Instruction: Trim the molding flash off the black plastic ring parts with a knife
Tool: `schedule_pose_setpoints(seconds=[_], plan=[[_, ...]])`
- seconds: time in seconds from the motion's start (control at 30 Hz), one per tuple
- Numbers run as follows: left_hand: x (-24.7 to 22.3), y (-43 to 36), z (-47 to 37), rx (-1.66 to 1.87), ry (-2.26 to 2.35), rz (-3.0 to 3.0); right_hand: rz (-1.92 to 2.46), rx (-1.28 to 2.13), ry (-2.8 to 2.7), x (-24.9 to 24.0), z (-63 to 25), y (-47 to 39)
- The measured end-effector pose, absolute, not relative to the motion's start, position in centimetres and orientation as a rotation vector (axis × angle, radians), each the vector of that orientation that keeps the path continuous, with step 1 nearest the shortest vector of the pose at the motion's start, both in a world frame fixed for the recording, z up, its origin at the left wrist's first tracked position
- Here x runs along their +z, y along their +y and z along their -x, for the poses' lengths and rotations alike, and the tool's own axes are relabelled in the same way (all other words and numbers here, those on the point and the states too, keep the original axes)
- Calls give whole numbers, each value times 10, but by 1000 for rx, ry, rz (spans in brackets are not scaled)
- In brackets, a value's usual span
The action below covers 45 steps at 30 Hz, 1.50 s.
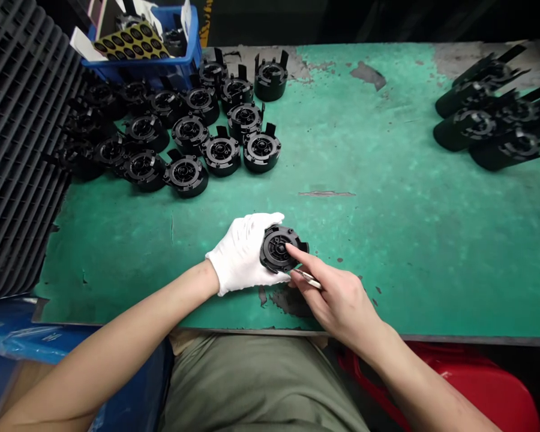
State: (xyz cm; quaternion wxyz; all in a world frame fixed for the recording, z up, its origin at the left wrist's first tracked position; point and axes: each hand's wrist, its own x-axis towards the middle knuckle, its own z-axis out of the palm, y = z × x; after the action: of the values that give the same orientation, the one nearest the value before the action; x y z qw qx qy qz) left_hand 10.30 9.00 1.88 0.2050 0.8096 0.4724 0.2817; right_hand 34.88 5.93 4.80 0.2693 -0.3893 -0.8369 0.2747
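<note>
My left hand [247, 252], in a white glove, is wrapped around a round black plastic housing [276, 251] above the near part of the table. The housing's ringed face with a central hub is turned up toward me, and a tab sticks out on its right. My bare right hand [337, 294] lays its index fingertip on that face, close to the hub. Its other fingers are closed on a slim pale-handled tool [312, 281]; the tip is too small to make out. Several similar black housings [186, 174] stand grouped at the table's far left.
A blue bin [162, 69] with a sheet of round black stickers [132, 43] stands at the back left. More black housings [463, 129] lie at the far right of the green table [364, 150]. Grey ribbed panelling [18, 120] borders the left. A red stool [481, 384] is below the edge.
</note>
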Motion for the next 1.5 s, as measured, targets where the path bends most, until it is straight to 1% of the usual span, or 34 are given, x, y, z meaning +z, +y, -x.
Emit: schedule_pose_setpoints(seconds=[0.07, 0.23, 0.37, 0.57, 0.87, 1.1, 1.33, 1.5], plan=[[18, 92, -103, 729, 1293, -2256, 1071, 767, -2223, 41, -347, 57], [22, 92, -104, 740, 1286, -2264, 1058, 664, -2204, 34, -345, 56], [25, 92, -105, 751, 1273, -2268, 1086, 628, -2179, 36, -338, 58], [26, 92, -105, 702, 1341, -2169, 1130, 481, -2156, 43, -323, 59], [24, 90, -107, 727, 1350, -2186, 1172, 560, -2098, 37, -321, 50], [25, 91, -108, 704, 1359, -2182, 1099, 494, -2099, 34, -320, 50], [28, 92, -109, 678, 1379, -2141, 1239, 700, -2064, 38, -325, 48], [29, 91, -108, 663, 1401, -2105, 1065, 715, -2107, 37, -327, 52]])
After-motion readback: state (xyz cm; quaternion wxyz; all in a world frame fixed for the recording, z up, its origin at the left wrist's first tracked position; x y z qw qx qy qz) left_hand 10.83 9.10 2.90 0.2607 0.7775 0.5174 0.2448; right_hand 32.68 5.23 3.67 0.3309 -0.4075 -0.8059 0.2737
